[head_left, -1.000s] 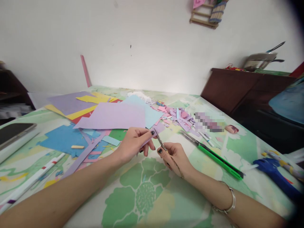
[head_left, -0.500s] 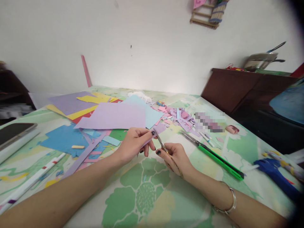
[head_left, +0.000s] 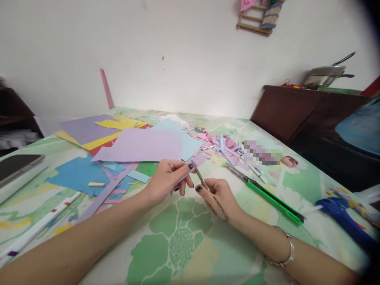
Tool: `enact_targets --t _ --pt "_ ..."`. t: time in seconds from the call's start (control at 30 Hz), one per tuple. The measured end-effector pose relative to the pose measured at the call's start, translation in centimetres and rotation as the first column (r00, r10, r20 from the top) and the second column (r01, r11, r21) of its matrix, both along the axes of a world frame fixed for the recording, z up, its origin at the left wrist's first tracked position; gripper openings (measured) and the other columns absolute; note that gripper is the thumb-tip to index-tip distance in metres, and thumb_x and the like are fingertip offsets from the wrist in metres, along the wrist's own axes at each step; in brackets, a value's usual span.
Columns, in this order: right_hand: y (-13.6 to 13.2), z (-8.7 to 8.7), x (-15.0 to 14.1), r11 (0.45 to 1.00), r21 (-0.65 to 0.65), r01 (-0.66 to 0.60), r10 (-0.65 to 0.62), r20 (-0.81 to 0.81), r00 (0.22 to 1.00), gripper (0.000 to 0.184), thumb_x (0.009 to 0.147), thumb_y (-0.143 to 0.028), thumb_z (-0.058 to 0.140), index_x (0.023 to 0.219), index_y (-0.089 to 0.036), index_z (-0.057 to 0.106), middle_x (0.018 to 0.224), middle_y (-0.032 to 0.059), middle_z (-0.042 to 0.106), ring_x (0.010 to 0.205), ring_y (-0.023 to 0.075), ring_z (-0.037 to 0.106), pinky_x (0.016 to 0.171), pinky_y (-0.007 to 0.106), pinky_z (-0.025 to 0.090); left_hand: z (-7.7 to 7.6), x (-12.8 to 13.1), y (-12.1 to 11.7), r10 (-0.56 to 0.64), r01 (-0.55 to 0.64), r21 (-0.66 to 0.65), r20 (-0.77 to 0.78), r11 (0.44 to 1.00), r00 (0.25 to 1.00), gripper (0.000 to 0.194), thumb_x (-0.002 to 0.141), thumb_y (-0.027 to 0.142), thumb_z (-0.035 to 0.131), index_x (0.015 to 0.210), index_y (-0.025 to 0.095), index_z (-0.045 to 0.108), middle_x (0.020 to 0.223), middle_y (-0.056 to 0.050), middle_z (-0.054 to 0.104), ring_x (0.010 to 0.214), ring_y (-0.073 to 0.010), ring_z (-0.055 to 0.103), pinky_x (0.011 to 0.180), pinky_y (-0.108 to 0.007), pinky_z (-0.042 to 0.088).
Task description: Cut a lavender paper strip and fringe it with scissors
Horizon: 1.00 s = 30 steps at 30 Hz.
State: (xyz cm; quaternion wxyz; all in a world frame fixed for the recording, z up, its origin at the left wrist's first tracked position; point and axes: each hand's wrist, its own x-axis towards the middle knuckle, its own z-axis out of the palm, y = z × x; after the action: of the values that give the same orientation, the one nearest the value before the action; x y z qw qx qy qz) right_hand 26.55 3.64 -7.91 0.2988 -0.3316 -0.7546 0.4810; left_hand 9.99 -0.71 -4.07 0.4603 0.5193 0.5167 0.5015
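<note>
Between thumb and fingers, my left hand (head_left: 170,178) pinches a small piece of purple paper (head_left: 198,160), partly hidden by the fingers. My right hand (head_left: 221,198) is closed around a pair of scissors (head_left: 204,182) with gold-coloured handles. The scissor blades point up and left and meet the paper beside my left thumb. Behind my left hand lies a large light purple sheet (head_left: 145,144), overlapping a light blue sheet (head_left: 188,142). A heap of purple and pink paper scraps (head_left: 227,146) spreads beyond my right hand.
A green utility knife (head_left: 274,202), its blade out, lies right of my right hand, with a blue-handled tool (head_left: 335,211) farther right. On the left are blue paper (head_left: 73,176), a phone (head_left: 18,168) and a white stick (head_left: 41,227). A flowered cloth (head_left: 166,257) covers the table.
Both hands hold nearly the same pose. A little more of the purple piece shows beyond the scissor blades. The whole view has shifted slightly.
</note>
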Motion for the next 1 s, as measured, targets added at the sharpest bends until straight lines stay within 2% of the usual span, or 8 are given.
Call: enact_targets --t 0.3,0.67,1.0 --pt "-0.24 0.15 0.3 0.991 -0.076 -0.111 0.105 -0.079 0.991 0.046 0.079 -0.058 0.053 0.06 -0.019 0.038 0.041 -0.0081 0.029 0.035 0.0054 0.024 0.037 0.021 0.016 -0.1 -0.15 0.17 -0.015 0.015 0.008 0.041 1.0 0.999 0.025 0.083 0.028 0.051 0.067 0.011 0.06 0.054 -0.002 0.064 0.033 -0.0064 0.049 0.036 -0.018 0.025" --pt "-0.03 0.27 0.1 0.996 -0.053 -0.069 0.067 -0.041 0.997 0.048 0.077 -0.06 0.053 0.058 -0.019 0.038 0.041 -0.0077 0.028 0.036 0.0056 0.024 0.038 0.022 0.016 0.12 0.04 0.11 -0.001 0.001 -0.021 0.027 1.0 1.0 0.022 0.082 0.027 0.051 0.075 0.011 0.064 0.053 -0.001 0.063 0.033 -0.0064 0.05 0.037 -0.018 0.026" --pt "-0.08 0.27 0.13 0.999 0.03 -0.025 0.024 0.032 0.999 0.048 0.078 -0.06 0.05 0.055 -0.019 0.039 0.039 -0.0071 0.027 0.036 0.0058 0.024 0.038 0.022 0.017 0.06 0.0 -0.02 -0.001 0.001 -0.013 -0.005 1.0 1.0 0.033 0.082 0.032 0.052 0.057 0.011 0.057 0.052 -0.003 0.062 0.034 -0.0065 0.049 0.037 -0.019 0.026"
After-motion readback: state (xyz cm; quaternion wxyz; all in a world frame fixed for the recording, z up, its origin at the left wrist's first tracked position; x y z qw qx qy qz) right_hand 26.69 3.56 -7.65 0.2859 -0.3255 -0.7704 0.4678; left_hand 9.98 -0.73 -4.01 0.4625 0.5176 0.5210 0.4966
